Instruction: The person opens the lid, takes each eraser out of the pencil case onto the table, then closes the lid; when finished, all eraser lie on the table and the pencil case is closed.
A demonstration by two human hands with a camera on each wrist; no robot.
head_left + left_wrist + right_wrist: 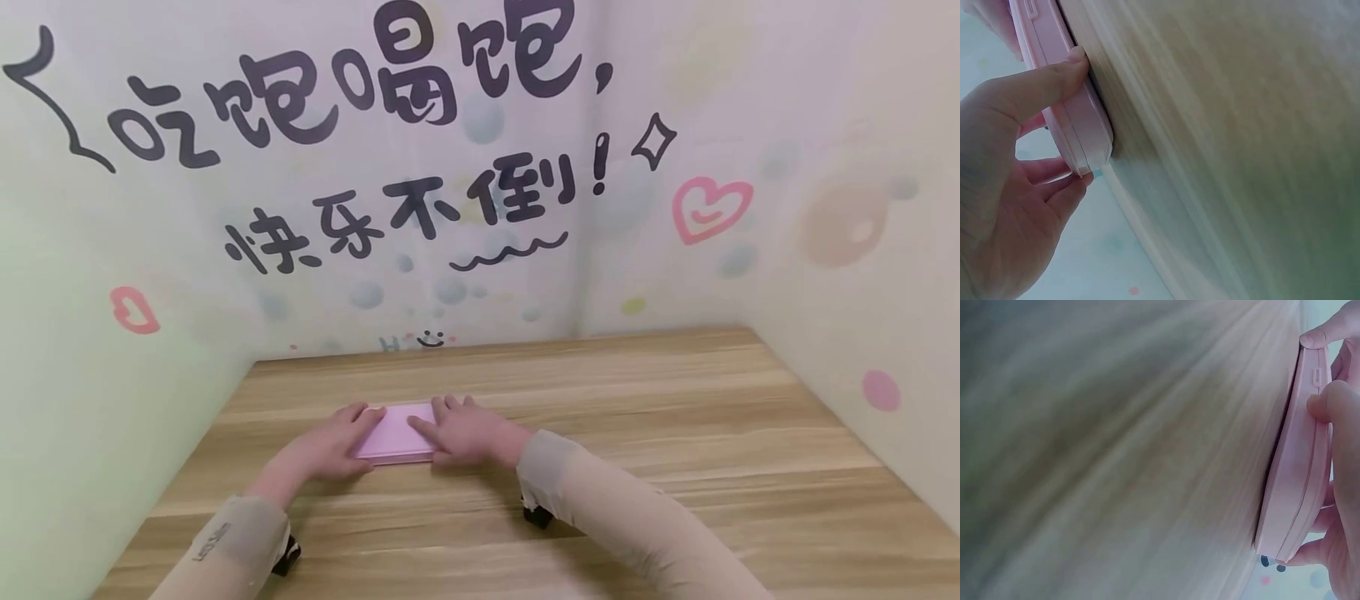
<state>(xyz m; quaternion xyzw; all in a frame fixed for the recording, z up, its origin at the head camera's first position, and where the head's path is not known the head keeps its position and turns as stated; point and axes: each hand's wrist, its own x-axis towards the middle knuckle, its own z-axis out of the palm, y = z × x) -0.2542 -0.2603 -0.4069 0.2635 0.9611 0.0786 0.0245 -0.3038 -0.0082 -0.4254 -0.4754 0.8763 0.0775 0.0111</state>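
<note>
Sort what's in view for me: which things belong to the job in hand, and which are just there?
In the job:
- pink case
- left hand, gripping its left end
- right hand, gripping its right end

Just there:
- table, under it
- printed wall, behind

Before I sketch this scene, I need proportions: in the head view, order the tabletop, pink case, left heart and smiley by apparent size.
1. Tabletop
2. Pink case, partly covered
3. Left heart
4. Smiley
</note>
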